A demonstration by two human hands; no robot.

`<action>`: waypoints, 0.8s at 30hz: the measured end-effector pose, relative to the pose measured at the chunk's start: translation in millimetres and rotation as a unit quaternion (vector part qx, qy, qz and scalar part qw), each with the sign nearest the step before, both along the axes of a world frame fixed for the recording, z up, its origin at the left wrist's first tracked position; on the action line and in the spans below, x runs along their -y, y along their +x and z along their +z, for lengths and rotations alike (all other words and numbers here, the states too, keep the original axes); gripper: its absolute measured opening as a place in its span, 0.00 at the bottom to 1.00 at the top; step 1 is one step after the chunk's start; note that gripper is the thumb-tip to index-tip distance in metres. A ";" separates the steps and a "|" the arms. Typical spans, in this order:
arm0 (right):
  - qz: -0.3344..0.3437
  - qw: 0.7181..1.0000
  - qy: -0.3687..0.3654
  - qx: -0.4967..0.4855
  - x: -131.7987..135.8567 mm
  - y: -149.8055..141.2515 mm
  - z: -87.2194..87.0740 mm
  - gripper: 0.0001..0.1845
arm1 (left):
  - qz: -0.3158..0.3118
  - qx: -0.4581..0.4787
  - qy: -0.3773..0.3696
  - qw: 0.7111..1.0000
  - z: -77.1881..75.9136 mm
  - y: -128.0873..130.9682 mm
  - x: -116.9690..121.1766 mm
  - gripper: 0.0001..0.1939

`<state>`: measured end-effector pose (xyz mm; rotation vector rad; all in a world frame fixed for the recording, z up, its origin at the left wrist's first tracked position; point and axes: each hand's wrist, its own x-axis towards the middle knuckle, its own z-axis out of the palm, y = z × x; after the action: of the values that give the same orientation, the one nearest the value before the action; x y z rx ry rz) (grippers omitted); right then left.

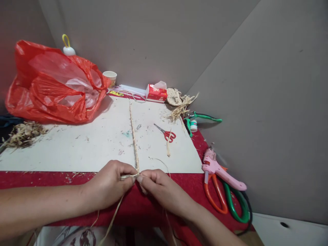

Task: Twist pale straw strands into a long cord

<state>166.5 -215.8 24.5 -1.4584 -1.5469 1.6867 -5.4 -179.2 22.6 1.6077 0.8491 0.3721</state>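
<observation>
A long, thin straw braid (134, 136) runs straight away from me across the white board (99, 150). Its near end meets both hands at the board's front edge. My left hand (116, 184) is closed, with thumb and forefinger pinching pale straw strands beside the braid. Close by on the other side, my right hand (155, 184) pinches the braid's end, and its fingertips almost touch the left ones. Loose strands (112, 217) hang below the hands toward my lap. The exact grip between the fingertips is partly hidden.
Small red-handled scissors (169, 135) lie right of the braid. Beyond them are a straw bundle (181, 109), a tissue pack (156, 93) and green pliers (205, 117). A pink glue gun (221, 172) rests at right. A red plastic bag (46, 102) and straw scraps (25, 133) occupy the left.
</observation>
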 end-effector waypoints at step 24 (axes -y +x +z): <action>-0.103 0.990 0.017 -0.095 9.5 -22.9 -11.4 0.13 | -0.003 -0.052 -0.241 0.969 25.6 2.1 9.3 0.05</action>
<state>143.6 -225.3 13.1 -1.3461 -1.2719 1.6181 -3.3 -188.5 48.2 1.1832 0.9299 0.0650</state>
